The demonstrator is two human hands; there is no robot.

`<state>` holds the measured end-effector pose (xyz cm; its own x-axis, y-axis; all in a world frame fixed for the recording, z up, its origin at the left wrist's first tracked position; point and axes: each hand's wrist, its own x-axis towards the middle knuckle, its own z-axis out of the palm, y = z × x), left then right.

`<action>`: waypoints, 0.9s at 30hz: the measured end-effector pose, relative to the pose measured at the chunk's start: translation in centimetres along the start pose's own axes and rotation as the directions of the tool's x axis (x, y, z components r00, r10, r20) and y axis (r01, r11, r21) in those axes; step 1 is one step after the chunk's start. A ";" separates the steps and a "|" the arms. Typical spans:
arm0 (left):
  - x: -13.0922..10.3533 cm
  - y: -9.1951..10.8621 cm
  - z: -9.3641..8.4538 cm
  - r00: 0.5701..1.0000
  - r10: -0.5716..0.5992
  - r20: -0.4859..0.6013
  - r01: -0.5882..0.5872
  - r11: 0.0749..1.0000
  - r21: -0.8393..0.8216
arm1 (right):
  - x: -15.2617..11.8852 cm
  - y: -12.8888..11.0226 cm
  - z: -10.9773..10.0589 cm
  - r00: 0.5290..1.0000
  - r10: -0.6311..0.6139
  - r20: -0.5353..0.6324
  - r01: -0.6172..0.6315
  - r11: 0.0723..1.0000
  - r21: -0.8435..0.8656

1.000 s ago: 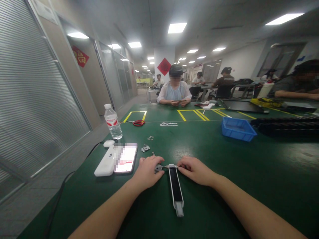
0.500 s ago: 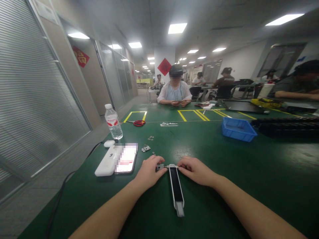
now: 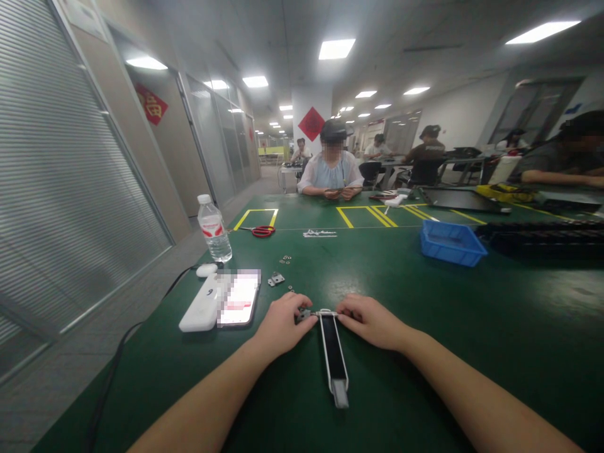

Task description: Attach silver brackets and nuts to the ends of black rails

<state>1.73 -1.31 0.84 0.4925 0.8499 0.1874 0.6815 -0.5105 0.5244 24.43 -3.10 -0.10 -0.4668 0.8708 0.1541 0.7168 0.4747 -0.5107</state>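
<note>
On the green table lies a long white frame with a black inset (image 3: 334, 349), a grey tab at its near end. My left hand (image 3: 285, 324) is closed on a small metal bracket (image 3: 304, 315) at the left of the frame's far end. At the right of that end, the curled fingers of my right hand (image 3: 370, 321) pinch the tip of a thin rod or screw; what exactly they grip is mostly hidden. Beyond my left hand lie another metal bracket (image 3: 276, 279) and several small nuts or washers (image 3: 285, 259).
To the left are a phone (image 3: 240, 302), a white power bank (image 3: 201, 311), a white case (image 3: 206, 270) and a water bottle (image 3: 214, 229). Red-handled scissors (image 3: 263, 231) and white strips (image 3: 319, 233) lie farther back. A blue bin (image 3: 452, 244) stands right. A person (image 3: 330, 167) sits opposite.
The view has tilted very slightly. Both hands, the bracket and the white frame keep nearly the same positions.
</note>
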 end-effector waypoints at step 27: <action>-0.1 0.0 -0.3 0.998 0.018 0.055 -0.012 0.994 -0.112 | 0.0 0.3 0.2 1.000 -0.007 0.002 0.007 1.000 0.003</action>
<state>1.52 -1.41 1.08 0.5334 0.8323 0.1511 0.6109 -0.5026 0.6118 24.57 -2.97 -0.39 -0.4726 0.8674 0.1557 0.7124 0.4800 -0.5119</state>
